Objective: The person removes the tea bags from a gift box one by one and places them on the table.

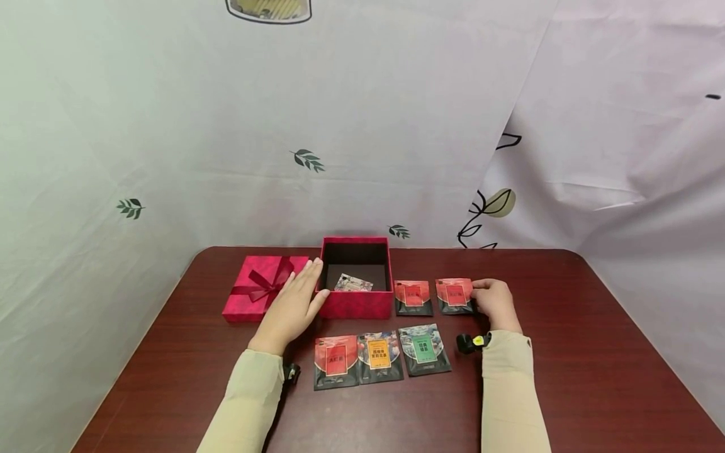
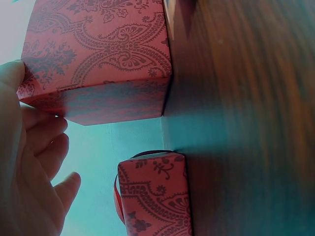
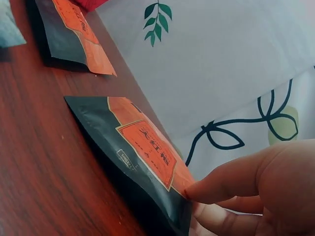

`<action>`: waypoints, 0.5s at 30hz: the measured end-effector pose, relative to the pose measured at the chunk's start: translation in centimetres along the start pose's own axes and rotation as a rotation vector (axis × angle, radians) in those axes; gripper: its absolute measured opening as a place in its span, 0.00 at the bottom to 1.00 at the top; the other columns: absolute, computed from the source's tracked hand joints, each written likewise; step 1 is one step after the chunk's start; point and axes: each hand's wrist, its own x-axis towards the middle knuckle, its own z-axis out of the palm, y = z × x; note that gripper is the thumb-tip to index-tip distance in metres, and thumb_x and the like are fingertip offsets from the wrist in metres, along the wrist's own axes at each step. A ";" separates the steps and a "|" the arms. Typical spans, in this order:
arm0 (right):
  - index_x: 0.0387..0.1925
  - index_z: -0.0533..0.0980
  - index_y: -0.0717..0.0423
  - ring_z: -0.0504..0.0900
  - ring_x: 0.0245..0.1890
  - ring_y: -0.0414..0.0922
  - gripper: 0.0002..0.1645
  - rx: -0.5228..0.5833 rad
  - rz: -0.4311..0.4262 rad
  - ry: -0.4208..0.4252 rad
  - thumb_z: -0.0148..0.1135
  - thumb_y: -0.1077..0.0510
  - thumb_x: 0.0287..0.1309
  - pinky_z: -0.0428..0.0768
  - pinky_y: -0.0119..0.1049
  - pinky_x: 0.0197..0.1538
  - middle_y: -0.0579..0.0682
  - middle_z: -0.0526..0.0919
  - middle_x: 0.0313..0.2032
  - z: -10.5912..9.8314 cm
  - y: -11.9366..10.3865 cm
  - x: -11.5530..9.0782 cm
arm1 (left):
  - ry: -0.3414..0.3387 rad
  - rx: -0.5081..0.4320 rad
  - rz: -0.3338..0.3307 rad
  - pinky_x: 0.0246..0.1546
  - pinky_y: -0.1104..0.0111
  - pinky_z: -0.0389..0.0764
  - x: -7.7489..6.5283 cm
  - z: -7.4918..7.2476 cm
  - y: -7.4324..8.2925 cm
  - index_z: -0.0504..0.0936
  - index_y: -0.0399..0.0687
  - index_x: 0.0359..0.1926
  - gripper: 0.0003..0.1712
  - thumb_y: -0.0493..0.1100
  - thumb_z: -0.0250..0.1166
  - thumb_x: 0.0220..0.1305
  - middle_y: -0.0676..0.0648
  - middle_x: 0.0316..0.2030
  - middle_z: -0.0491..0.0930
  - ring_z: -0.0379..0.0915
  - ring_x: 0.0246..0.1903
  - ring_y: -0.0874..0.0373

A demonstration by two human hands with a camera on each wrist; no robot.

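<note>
My left hand (image 1: 291, 312) touches the near left corner of an uncovered red gift box (image 1: 358, 306), its fingers fairly straight along the side. In the left wrist view the thumb lies against the patterned box wall (image 2: 108, 46). Inside the box is a patterned packet (image 1: 352, 283). At the far right of the back row, my right hand (image 1: 496, 304) pinches the right edge of a red-and-black tea sachet (image 1: 454, 296). The right wrist view shows thumb and finger on that sachet's edge (image 3: 142, 152). A similar red sachet (image 1: 413, 297) lies between it and the box.
Left of the box lies its red lid (image 1: 249, 296) with a ribbon bow. Nearer me are a red sachet (image 1: 337, 362), a yellow-labelled sachet (image 1: 379, 357) and a green-labelled sachet (image 1: 424, 350). A white curtain (image 1: 362, 126) hangs behind the brown table (image 1: 566, 352).
</note>
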 end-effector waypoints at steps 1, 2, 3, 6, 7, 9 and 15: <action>0.58 0.75 0.74 0.77 0.29 0.46 0.22 -0.005 -0.001 0.004 0.54 0.63 0.68 0.78 0.32 0.32 0.71 0.77 0.53 0.0 0.0 0.0 | 0.000 0.001 0.001 0.75 0.46 0.51 0.0 0.0 0.0 0.55 0.41 0.79 0.41 0.56 0.56 0.76 0.42 0.78 0.55 0.49 0.77 0.43; 0.58 0.75 0.74 0.77 0.30 0.47 0.22 -0.009 0.000 0.007 0.54 0.62 0.68 0.79 0.33 0.32 0.71 0.78 0.52 0.0 0.0 0.0 | 0.001 0.000 0.001 0.75 0.46 0.51 0.0 0.0 0.0 0.55 0.41 0.79 0.41 0.56 0.56 0.76 0.42 0.78 0.55 0.49 0.77 0.43; 0.58 0.75 0.74 0.78 0.30 0.47 0.22 -0.015 -0.001 0.010 0.54 0.62 0.68 0.79 0.33 0.32 0.71 0.78 0.52 -0.1 0.0 0.0 | 0.002 -0.001 0.001 0.75 0.46 0.51 0.0 0.0 0.0 0.56 0.41 0.79 0.41 0.56 0.56 0.75 0.42 0.78 0.55 0.50 0.77 0.43; 0.56 0.76 0.73 0.78 0.32 0.49 0.21 -0.035 -0.001 0.020 0.55 0.62 0.69 0.78 0.34 0.31 0.70 0.78 0.51 -0.1 -0.1 -0.1 | 0.001 0.001 0.002 0.75 0.46 0.51 0.1 0.1 -0.1 0.56 0.41 0.79 0.41 0.56 0.56 0.75 0.41 0.78 0.55 0.49 0.77 0.42; 0.56 0.77 0.73 0.78 0.32 0.50 0.20 -0.044 0.000 0.025 0.55 0.62 0.69 0.78 0.35 0.31 0.70 0.79 0.50 -0.1 -0.1 -0.1 | 0.001 0.002 0.002 0.75 0.45 0.51 0.1 0.1 -0.1 0.56 0.40 0.79 0.41 0.56 0.56 0.75 0.41 0.78 0.55 0.49 0.77 0.42; 0.54 0.78 0.72 0.77 0.33 0.50 0.20 -0.059 0.005 0.033 0.55 0.61 0.69 0.77 0.35 0.31 0.69 0.79 0.49 -0.1 -0.2 -0.2 | 0.001 0.002 0.002 0.75 0.45 0.51 0.1 0.1 -0.1 0.55 0.41 0.79 0.41 0.57 0.56 0.75 0.41 0.78 0.55 0.49 0.77 0.42; 0.54 0.78 0.71 0.78 0.38 0.56 0.19 -0.100 -0.023 0.055 0.55 0.60 0.70 0.79 0.43 0.36 0.69 0.79 0.50 -0.3 -0.8 -0.6 | -0.003 0.001 -0.003 0.76 0.47 0.50 0.1 0.1 -0.1 0.54 0.43 0.80 0.41 0.56 0.55 0.76 0.42 0.78 0.55 0.49 0.77 0.44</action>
